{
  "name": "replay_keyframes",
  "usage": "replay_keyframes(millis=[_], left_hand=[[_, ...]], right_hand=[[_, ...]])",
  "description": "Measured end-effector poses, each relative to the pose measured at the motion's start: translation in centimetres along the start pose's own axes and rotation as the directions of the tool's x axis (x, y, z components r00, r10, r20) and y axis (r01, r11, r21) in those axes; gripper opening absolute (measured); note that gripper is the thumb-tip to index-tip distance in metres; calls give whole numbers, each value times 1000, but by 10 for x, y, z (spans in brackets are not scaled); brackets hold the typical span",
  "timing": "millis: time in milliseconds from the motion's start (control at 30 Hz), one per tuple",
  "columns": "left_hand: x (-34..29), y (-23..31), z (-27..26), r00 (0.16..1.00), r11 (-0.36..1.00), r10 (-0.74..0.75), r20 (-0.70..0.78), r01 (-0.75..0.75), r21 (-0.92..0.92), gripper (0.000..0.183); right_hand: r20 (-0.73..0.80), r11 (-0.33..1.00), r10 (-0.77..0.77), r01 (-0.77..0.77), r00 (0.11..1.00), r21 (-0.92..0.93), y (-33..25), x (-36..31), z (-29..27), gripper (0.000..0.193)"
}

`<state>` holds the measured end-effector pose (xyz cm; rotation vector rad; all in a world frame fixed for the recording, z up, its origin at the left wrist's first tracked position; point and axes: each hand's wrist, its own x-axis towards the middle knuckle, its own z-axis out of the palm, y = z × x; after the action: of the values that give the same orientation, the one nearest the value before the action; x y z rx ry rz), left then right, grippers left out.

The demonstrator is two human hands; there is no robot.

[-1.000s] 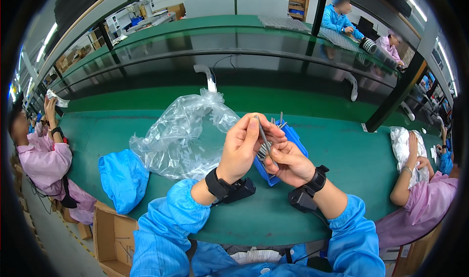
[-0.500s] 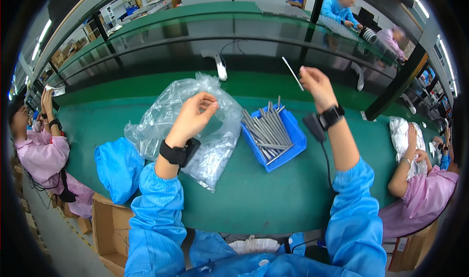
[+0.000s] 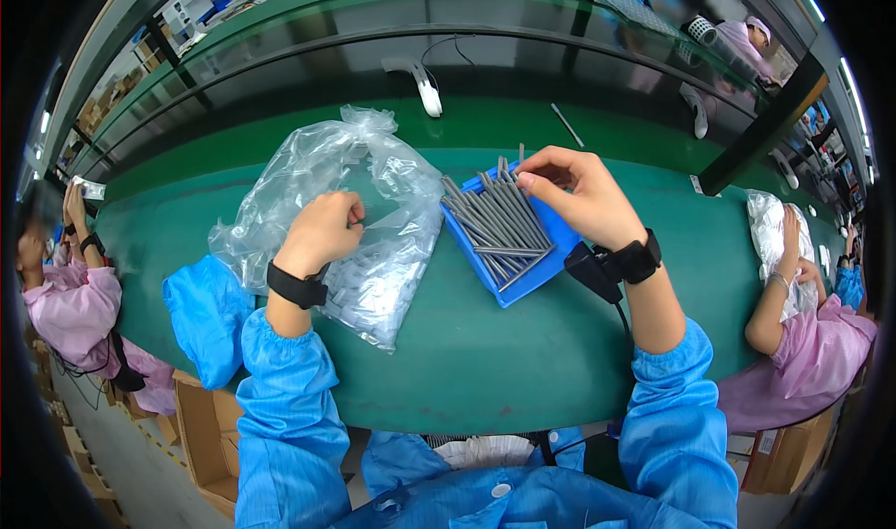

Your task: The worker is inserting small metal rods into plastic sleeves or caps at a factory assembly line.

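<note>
Head view: two bare hands above a green table (image 3: 467, 370), both wrists in black straps.
Right hand: (image 3: 590, 200) over the far right edge of the blue bin (image 3: 528, 286), beside the rod ends; thumb and forefinger bent toward each other near one upstanding rod, but I cannot tell whether they pinch it.
Left hand: (image 3: 319, 238) above the clear plastic bag (image 3: 303, 160); fingers curled loosely inward, nothing seen in them, and I cannot tell if the tips meet.
Grey rods: (image 3: 504, 213) heaped in the bin, most lying lengthwise, a few crossing near its front.
Single rod: (image 3: 567, 126) alone on the green strip beyond the bin.
Bag: small pale pieces inside; blue cloth bundle (image 3: 207, 316) at its left.
Neighbours: pink-sleeved people at both sides.
</note>
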<state>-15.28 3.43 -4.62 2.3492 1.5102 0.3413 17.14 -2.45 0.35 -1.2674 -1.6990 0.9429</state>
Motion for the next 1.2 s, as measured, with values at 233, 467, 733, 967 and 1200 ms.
replay_keyframes(millis=[233,467,733,967,1200], left_hand=[[2,-2,10,1000,997,-23,18,22,78,11],[1,-9,9,998,998,51,-21,-52,-38,8],[-4,-6,2,992,996,82,100,-77,-51,12],[-5,-11,-2,983,984,169,72,-173,46,9],[-21,73,-31,804,868,341,-487,-469,-166,11]], right_hand=[[-175,953,-128,72,976,-294,11,-16,6,17],[-469,996,-46,3,882,-91,53,-65,16,17],[-501,983,-107,16,859,-182,42,-68,30,15],[-402,952,-187,64,897,-299,22,-74,37,14],[-282,957,-179,100,942,-273,20,-83,39,10]])
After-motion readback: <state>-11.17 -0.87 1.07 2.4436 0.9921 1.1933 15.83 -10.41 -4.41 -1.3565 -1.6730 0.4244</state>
